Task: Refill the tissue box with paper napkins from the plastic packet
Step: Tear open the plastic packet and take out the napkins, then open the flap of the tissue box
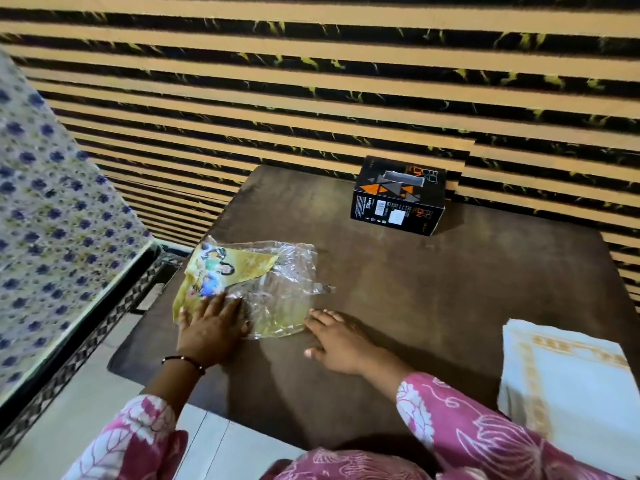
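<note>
A flattened clear plastic packet (263, 285) with a yellow printed label lies on the dark brown table (433, 289) at its left side. My left hand (211, 329) rests flat on the packet's near left corner, fingers spread. My right hand (337, 339) lies flat on the table, its fingertips at the packet's near right edge. A black tissue box (398, 195) with orange triangles and a slot on top stands at the table's far edge by the wall. A stack of white paper napkins (568, 386) with a gold border sits at the table's near right corner.
A striped black and tan wall (311, 81) runs behind the table. A bed with a blue-dotted cover (45, 220) and a dark metal frame stands to the left. Pale floor tiles (86, 410) show between bed and table.
</note>
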`<move>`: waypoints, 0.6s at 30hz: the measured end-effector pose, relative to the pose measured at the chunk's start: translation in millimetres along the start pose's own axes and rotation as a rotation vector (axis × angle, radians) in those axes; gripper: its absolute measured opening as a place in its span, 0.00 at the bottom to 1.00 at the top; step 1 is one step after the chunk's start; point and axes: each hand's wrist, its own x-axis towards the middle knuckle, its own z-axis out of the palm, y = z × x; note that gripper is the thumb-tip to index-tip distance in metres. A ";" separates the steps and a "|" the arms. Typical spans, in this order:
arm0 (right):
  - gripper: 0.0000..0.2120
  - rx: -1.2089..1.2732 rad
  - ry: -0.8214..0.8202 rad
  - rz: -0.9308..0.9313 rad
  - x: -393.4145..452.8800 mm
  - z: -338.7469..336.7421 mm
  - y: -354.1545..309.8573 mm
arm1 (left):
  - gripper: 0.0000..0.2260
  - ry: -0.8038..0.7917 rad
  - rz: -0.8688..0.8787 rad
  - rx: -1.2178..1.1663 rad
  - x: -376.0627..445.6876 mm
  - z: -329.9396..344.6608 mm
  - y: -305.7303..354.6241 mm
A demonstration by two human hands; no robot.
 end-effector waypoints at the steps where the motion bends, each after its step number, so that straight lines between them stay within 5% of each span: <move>1: 0.31 0.022 0.013 0.006 -0.8 0.4 0.2 | 0.30 -0.018 -0.009 0.004 3.7 -1.7 -6.7; 6: 0.29 0.120 0.076 0.105 -24.3 -5.8 22.3 | 0.31 -0.054 0.005 -0.040 11.6 -18.7 10.5; 10: 0.27 0.123 0.107 0.251 -52.1 -19.5 63.8 | 0.32 0.045 0.228 -0.038 16.2 -34.7 66.4; 18: 0.25 0.223 0.250 0.480 -60.3 -78.4 130.7 | 0.31 -0.001 0.513 -0.177 71.6 -57.4 189.9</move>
